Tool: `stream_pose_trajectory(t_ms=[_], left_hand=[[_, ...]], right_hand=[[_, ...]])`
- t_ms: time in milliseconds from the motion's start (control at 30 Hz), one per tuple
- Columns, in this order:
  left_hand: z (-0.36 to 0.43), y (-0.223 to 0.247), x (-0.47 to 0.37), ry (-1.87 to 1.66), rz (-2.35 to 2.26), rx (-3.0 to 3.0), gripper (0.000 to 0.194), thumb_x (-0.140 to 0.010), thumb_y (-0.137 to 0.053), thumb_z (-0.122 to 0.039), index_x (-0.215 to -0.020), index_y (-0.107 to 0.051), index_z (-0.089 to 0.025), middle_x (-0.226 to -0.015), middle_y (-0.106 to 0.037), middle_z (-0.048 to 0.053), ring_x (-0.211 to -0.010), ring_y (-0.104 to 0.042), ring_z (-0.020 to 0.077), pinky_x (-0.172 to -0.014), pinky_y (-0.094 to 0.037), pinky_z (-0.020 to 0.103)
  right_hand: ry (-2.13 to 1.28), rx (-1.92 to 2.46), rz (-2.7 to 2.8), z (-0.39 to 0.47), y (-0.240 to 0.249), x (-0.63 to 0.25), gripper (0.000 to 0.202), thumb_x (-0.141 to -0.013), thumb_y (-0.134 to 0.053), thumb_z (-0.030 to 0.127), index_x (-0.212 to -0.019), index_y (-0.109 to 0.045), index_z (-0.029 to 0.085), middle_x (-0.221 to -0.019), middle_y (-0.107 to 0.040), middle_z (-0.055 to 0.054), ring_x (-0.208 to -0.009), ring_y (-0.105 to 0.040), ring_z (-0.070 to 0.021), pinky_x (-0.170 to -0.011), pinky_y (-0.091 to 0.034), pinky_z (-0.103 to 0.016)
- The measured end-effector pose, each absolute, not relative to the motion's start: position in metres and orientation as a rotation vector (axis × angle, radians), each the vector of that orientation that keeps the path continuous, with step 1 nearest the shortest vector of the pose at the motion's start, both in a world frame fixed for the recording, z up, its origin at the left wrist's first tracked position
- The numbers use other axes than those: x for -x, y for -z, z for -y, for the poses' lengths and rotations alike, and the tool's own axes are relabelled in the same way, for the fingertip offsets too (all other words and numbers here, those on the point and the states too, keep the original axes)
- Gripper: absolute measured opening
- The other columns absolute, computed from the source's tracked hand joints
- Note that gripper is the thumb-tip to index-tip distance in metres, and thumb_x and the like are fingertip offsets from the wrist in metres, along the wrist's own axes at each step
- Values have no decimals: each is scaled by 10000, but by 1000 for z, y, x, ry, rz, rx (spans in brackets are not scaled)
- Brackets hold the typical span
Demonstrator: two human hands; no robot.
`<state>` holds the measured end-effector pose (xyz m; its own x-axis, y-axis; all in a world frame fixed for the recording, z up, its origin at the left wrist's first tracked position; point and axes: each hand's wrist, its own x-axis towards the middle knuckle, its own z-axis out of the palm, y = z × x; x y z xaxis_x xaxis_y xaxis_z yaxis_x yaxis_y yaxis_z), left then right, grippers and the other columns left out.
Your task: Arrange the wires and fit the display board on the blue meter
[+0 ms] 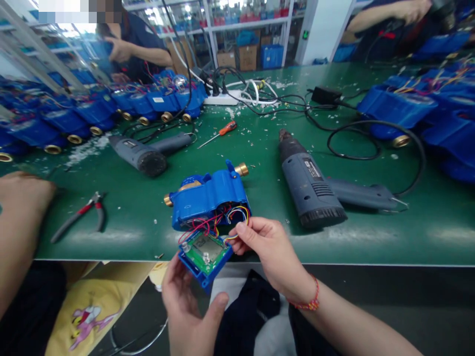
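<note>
A blue plastic frame with a green circuit board and small display (pixel 208 249) rests in my left hand (pixel 191 306), whose fingers wrap its lower left side at the table's front edge. My right hand (pixel 261 242) pinches thin yellow and white wires (pixel 233 237) at the board's right corner. Just behind lies a blue meter housing (pixel 208 195) with brass fittings at both ends. Red, yellow and white wires run from its open front to the board.
Pliers (pixel 86 210) and a heat gun (pixel 139 155) lie left, a screwdriver (pixel 227 128) behind, another heat gun (pixel 308 183) right. Blue housings (pixel 397 104) line both sides. A co-worker's arm (pixel 22 212) is at the left; other people stand across the green table (pixel 256 163).
</note>
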<state>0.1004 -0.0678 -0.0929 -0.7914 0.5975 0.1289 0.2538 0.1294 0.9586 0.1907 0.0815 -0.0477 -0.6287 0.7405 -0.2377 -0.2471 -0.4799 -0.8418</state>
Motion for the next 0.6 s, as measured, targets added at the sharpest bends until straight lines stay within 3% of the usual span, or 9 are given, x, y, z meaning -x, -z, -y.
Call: stream_pose_trajectory(t_ms=[100, 300, 467, 600], left_hand=[[61, 92, -99, -1666, -2026, -727, 932, -751, -784, -553, -1487, -285, -273, -1530, -412, 147, -1399, -437, 332, -1085, -472, 420], [50, 73, -76, -1599, -1929, -799, 770, -713, -843, -417, -1352, -454, -235, -1358, -597, 139, -1256, -591, 337, -1023, -533, 432], [47, 70, -75, -1663, -1968, -844, 728, -667, -867, -313, -1282, -481, -259, -1304, -611, 106, -1186, -638, 302, -957, -579, 391], [41, 66, -82, -1732, -1952, -773, 707, -649, -847, -296, -1265, -504, -255, -1299, -595, 92, -1190, -623, 289, -1003, -546, 401]], right_hand=[[-2202, 803, 1006, -75, 47, -191, 383, -701, -824, 516, -705, -739, 143, -609, -675, -19, -544, -577, -77, -557, -473, -191], [-2169, 835, 1031, -71, 50, -191, 380, -689, -839, 510, -718, -752, 141, -616, -672, -26, -563, -570, -86, -571, -475, -203], [-2007, 866, 1073, -77, 52, -189, 367, -704, -819, 503, -671, -728, 148, -667, -704, -49, -565, -589, -101, -545, -484, -213], [-1818, 938, 1122, -88, 56, -188, 311, -718, -797, 448, -654, -738, 149, -670, -723, -60, -559, -597, -108, -555, -483, -223]])
